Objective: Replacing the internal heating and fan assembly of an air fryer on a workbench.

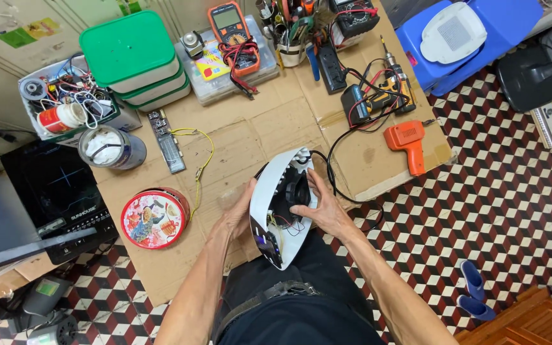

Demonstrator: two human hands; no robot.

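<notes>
Head view looks straight down at a person sitting on the floor with a white appliance housing (275, 191) held up on edge over the lap, open side facing right so the dark motor bits and thin wires inside show. The left hand (243, 207) cups the closed outer shell from behind, grip wrapped on it. The right hand (321, 204) has its grip on the open side, thumb pressing into the dark middle part, fingers (312, 181) curled over the rim. A black cable (337, 144) runs from the housing up across the cardboard worktop (250, 128). Just left of the left hand sits a round red tin (154, 218), and further up a yellow wire (200, 156) beside a long circuit strip (166, 140). Well off to the right lies an orange soldering gun (409, 144), with an orange multimeter (232, 32) and stacked green-lidded boxes (132, 54) along the far edge.
</notes>
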